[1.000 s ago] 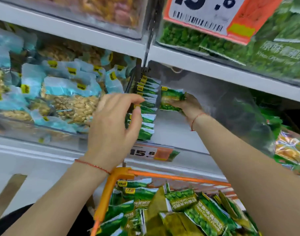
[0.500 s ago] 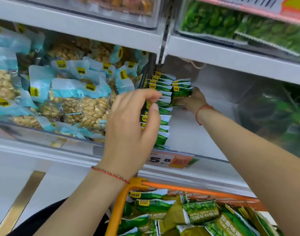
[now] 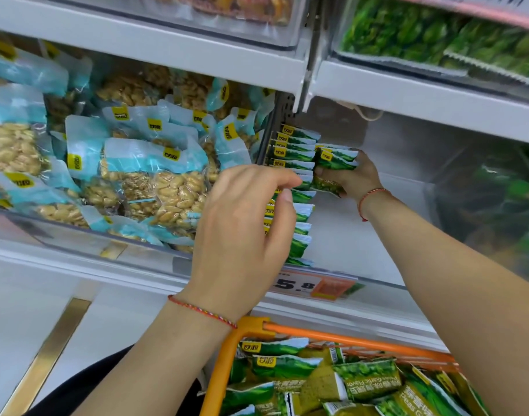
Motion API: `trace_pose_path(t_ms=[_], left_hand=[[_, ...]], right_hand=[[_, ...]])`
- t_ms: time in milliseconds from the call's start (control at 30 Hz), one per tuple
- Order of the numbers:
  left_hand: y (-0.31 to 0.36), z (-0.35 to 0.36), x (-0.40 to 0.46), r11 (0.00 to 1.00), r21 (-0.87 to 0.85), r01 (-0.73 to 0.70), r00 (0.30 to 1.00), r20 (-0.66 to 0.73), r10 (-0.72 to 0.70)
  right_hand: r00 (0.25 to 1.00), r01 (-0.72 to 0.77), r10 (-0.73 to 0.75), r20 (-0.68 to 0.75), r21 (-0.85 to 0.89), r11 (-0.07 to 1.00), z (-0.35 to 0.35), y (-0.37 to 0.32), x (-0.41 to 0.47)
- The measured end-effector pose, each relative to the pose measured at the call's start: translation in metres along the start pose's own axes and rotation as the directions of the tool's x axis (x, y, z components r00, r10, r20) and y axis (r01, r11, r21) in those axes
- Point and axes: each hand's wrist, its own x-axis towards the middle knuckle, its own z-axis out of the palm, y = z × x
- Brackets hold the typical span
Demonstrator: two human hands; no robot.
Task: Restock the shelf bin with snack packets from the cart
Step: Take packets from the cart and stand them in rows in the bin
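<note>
green packets point(image 3: 335, 163) held at the back of the shelf bin point(image 3: 362, 235), at the right end of the standing row point(image 3: 296, 187).

the right hand point(image 3: 355, 178) grips a small bunch of packets, long axes running roughly 9 to 3 o'clock, touching the far top of the row. the row runs from 12 toward 6 o'clock along the bin's left wall. the left hand point(image 3: 242, 232) hovers at the row's middle, fingers loosely curled, holding nothing, and is nearer the front. the coming tuck likely goes toward 9 o'clock. the cart point(image 3: 332, 340) waits at 6 o'clock with more packets.
</note>
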Motion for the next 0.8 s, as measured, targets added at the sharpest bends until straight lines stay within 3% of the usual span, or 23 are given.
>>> trace_pose_path(t_ms=[267,533,667,800], left_hand=[[-0.001,0.002,-0.002,1.000,0.025,-0.008,1.000,0.007,0.008],[-0.004,0.002,-0.002,0.998,0.049,-0.025,1.000,0.020,0.024],[-0.004,0.002,-0.003,0.997,0.064,-0.039,0.999,0.026,0.038],[-0.004,0.002,-0.004,0.996,0.078,-0.047,0.999,0.027,0.045]], right_hand=[[0.987,-0.070,0.071,-0.142,0.009,0.997,-0.001,-0.002,0.001],[0.994,-0.037,0.038,-0.105,0.014,0.999,0.005,-0.001,0.004],[0.990,0.065,-0.082,-0.119,-0.140,0.988,0.000,0.006,0.004],[0.957,0.178,-0.251,-0.145,-0.390,0.904,-0.001,0.007,0.001]])
